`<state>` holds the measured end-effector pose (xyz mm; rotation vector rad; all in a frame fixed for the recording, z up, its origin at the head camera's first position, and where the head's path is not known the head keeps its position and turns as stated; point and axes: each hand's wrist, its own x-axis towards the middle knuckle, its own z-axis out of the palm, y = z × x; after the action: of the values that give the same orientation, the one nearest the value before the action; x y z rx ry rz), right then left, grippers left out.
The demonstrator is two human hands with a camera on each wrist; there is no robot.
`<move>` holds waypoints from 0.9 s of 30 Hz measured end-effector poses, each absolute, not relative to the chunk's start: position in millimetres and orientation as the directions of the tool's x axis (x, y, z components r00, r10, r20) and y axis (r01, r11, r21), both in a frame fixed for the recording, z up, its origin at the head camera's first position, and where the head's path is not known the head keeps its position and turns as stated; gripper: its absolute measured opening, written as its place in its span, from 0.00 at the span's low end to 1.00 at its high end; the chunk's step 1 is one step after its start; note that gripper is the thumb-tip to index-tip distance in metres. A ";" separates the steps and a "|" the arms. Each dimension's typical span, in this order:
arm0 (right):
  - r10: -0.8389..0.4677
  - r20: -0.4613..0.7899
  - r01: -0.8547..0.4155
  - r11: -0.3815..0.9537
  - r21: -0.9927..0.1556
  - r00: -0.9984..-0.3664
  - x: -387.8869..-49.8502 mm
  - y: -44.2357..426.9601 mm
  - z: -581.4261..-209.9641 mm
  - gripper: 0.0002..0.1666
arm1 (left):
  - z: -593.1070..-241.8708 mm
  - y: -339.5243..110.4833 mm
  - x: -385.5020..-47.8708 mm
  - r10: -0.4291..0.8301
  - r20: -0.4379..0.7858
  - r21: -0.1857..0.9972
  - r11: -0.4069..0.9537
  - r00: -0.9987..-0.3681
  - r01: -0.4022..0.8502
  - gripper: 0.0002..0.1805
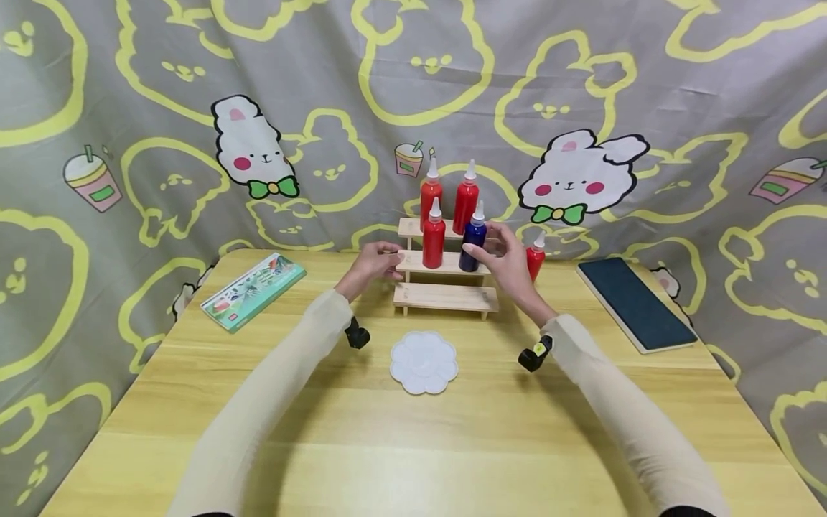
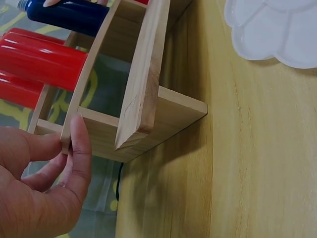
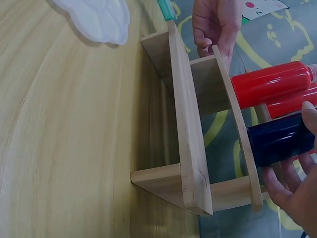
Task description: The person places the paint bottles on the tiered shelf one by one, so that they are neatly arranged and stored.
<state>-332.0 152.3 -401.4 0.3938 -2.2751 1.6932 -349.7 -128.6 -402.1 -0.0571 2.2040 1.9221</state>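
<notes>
A three-step wooden rack (image 1: 446,296) stands at the back of the table. My left hand (image 1: 375,263) pinches the left end of its middle step between thumb and fingers, plainly seen in the left wrist view. On that step stand a red paint bottle (image 1: 433,244) and, to its right, a dark blue paint bottle (image 1: 474,246), both upright with white nozzle tips. My right hand (image 1: 507,262) grips the blue bottle from the right, its base at the step's surface. Two more bottles, an orange-red one (image 1: 431,194) and a red one (image 1: 466,201), stand on the top step.
Another red bottle (image 1: 535,258) stands behind my right wrist, partly hidden. In front of the rack lies a white flower-shaped palette (image 1: 423,362). A green illustrated box (image 1: 253,291) lies at left, a dark-covered book (image 1: 636,304) at right. A patterned curtain (image 1: 336,64) hangs behind the table.
</notes>
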 end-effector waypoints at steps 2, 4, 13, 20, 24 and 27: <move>-0.053 0.380 -0.379 0.278 -0.883 -0.924 -333.8 151.9 -400.9 0.35 | -401.1 -129.0 -350.5 0.115 -0.190 0.975 0.141 -0.975 -0.173 0.21; -0.051 0.374 -0.372 0.280 -0.885 -0.926 -334.7 151.0 -400.8 0.35 | -400.9 -129.4 -351.1 0.122 -0.196 0.974 0.141 -0.973 -0.178 0.21; -0.082 0.377 -0.385 0.252 -0.888 -0.922 -341.3 146.3 -402.1 0.38 | -400.1 -129.3 -349.2 0.120 -0.182 0.977 0.135 -0.976 -0.166 0.21; -0.106 0.353 -0.369 0.298 -0.881 -0.930 -342.3 147.6 -399.9 0.38 | -401.4 -128.4 -351.4 0.134 -0.175 0.978 0.138 -0.975 -0.157 0.21; -0.143 0.297 -0.328 0.326 -0.887 -0.944 -338.4 152.5 -393.8 0.39 | -402.2 -127.8 -351.9 0.136 -0.186 0.976 0.139 -0.973 -0.167 0.21; -0.150 0.286 -0.321 0.339 -0.884 -0.946 -333.1 159.7 -384.6 0.41 | -401.8 -125.0 -352.3 0.130 -0.193 0.975 0.140 -0.973 -0.175 0.20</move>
<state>-333.1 159.7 -384.6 0.4330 -2.4403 1.6678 -352.3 -125.0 -401.8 -0.0445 2.1845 1.9205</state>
